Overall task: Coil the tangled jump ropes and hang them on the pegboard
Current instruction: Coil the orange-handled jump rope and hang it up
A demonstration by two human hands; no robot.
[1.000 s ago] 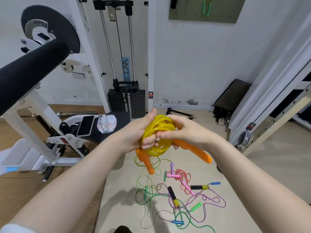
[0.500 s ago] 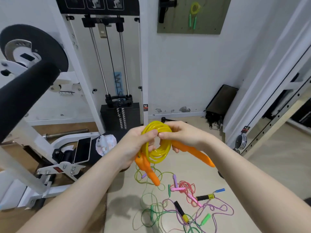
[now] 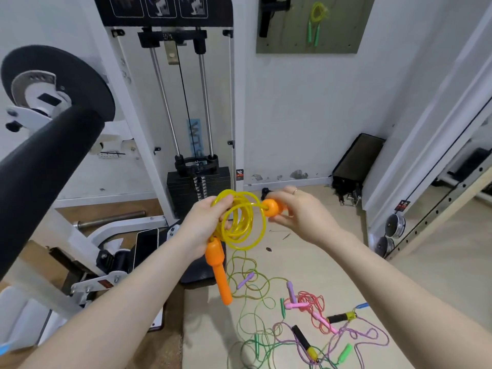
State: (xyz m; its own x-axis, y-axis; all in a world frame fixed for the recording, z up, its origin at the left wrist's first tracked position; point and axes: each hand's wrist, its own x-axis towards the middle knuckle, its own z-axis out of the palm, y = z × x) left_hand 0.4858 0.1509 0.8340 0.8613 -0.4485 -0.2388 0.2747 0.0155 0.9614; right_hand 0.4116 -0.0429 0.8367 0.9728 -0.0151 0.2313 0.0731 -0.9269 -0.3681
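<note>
Two hands meet in front of the weight stack (image 3: 198,182), and between them is the yellow jump rope (image 3: 241,219), wound into a coil of several loops. The left hand (image 3: 205,225) grips the coil on its left side, with the fingers curled round the loops. One orange handle (image 3: 219,270) hangs down from this hand, below the coil. The right hand (image 3: 300,211) pinches the second orange handle (image 3: 271,207) at the right side of the coil; its round end faces the camera, and a short piece of yellow rope goes from it into the loops.

On the floor (image 3: 332,262), below the coil and a little to the right, lies the tangle of other jump ropes (image 3: 300,320) — green, pink, red and purple cords crossing each other, with purple, pink, green, blue and black-and-yellow handles. I cannot tell which handle belongs to which cord.

High above the coil, on the wall, is the pegboard (image 3: 346,30). One coiled rope with green handles (image 3: 315,21) already hangs there, and a black thing hangs at the pegboard's left edge.

Left of the coil and lower, a phone (image 3: 145,247) lies on the white machine frame. Farther left, a thick black padded roller (image 3: 42,166) reaches toward the camera, with a black weight plate (image 3: 80,75) behind it.
</note>
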